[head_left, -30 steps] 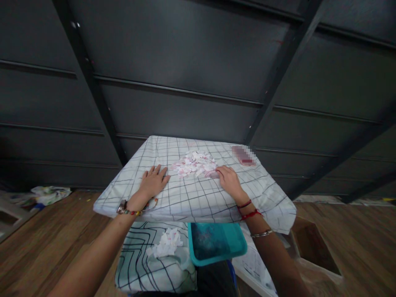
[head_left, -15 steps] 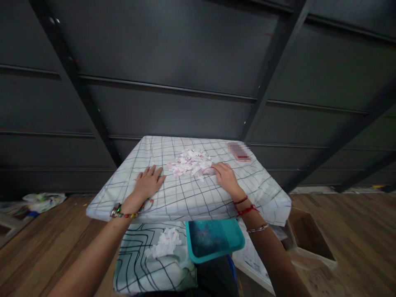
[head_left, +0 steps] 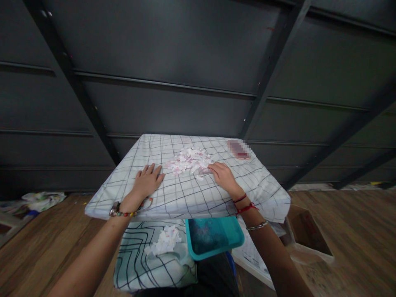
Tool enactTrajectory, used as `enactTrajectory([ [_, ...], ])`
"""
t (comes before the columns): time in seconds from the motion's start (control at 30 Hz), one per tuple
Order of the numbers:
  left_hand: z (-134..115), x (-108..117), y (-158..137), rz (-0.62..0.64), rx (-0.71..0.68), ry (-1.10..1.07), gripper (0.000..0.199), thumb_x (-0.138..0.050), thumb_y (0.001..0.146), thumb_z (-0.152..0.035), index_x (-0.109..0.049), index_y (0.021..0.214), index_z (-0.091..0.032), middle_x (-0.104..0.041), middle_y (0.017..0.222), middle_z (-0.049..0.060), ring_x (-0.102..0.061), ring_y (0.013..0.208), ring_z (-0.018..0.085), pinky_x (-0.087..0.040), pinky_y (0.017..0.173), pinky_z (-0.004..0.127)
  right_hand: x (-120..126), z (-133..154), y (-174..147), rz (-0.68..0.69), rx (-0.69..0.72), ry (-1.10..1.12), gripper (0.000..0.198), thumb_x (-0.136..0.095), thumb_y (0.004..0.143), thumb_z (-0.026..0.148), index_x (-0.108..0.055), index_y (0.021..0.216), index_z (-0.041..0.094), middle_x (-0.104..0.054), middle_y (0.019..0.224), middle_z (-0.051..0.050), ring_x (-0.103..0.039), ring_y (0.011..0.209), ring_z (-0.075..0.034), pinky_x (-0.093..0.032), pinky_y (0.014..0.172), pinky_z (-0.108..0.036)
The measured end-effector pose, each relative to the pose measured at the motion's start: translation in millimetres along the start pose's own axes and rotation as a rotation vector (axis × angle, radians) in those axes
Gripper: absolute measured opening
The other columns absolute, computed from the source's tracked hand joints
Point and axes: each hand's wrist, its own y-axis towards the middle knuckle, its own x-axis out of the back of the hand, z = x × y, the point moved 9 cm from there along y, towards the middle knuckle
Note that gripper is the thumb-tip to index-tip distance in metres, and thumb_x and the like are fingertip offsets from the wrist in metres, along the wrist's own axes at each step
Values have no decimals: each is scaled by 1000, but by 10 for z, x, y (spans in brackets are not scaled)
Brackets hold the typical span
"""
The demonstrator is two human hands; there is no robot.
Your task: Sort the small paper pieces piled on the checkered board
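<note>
A loose heap of small white and pinkish paper scraps (head_left: 191, 160) lies on a table covered with a white checked cloth (head_left: 182, 198). My left hand (head_left: 147, 181) rests flat on the cloth to the left of the heap, fingers spread, holding nothing. At the heap's right edge, my right hand (head_left: 225, 178) has its fingers bent and drawn together. Its fingertips touch a pale pinkish piece (head_left: 204, 170); what exactly lies between them is too small to make out.
Below the table's front edge sit a teal plastic tray (head_left: 230, 233) and a second clump of white scraps (head_left: 165, 240) on a green-and-white patterned cloth (head_left: 136, 255). A phone-shaped, blurred-out item (head_left: 238, 149) lies at back right. A cardboard box (head_left: 309, 231) stands on the floor; a dark panelled wall (head_left: 173, 107) rises behind.
The view has shifted very slightly. Both hands keep nearly the same places; a few scraps by the right fingertips lie a little differently.
</note>
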Motion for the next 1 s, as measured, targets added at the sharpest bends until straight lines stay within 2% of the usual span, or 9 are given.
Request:
enactTrajectory([
  [0.1, -2, -2, 0, 0, -1, 1, 59, -18, 92, -49, -34, 141, -23, -27, 150, 9, -21, 137, 29, -21, 106, 49, -14, 40, -10, 7, 45, 27, 24, -42, 90, 14, -64, 99, 17, -66, 91, -7, -58, 87, -19, -44, 81, -34],
  [0.27, -13, 4, -10, 1, -6, 5, 59, -18, 92, -49, -34, 141, -22, -28, 150, 10, -22, 137, 30, -21, 106, 50, 41, 54, -2, -59, 50, 35, 25, -41, 91, 16, -64, 100, 14, -66, 91, -9, -58, 87, -20, -44, 82, -33],
  [0.47, -11, 8, -16, -6, -7, -1, 59, -18, 92, -49, -35, 141, -22, -27, 150, 10, -22, 137, 29, -21, 106, 50, -13, 105, -4, 15, 79, 98, 24, -42, 90, 16, -64, 98, 17, -68, 91, -7, -59, 86, -18, -45, 82, -33],
  [0.73, -9, 14, -16, -4, -4, -11, 60, -18, 91, -49, -35, 141, -21, -28, 150, 10, -22, 137, 30, -21, 106, 50, 72, 73, -10, -36, 33, 103, 24, -42, 90, 17, -65, 97, 17, -68, 91, -8, -60, 88, -19, -45, 81, -34],
  [0.87, -12, 11, -15, -13, -7, -8, 58, -19, 92, -48, -36, 141, -22, -28, 150, 9, -22, 137, 29, -21, 107, 49, 69, 171, -95, 36, 21, 66, 24, -42, 90, 16, -65, 97, 17, -68, 90, -7, -61, 84, -19, -45, 81, -34],
  [1.0, -15, 11, -20, -17, -5, -13, 59, -19, 92, -49, -36, 141, -21, -28, 150, 11, -22, 137, 31, -22, 106, 50, 138, 313, -210, 21, -4, 73, 23, -42, 90, 18, -65, 96, 17, -69, 90, -7, -61, 85, -19, -46, 81, -33],
])
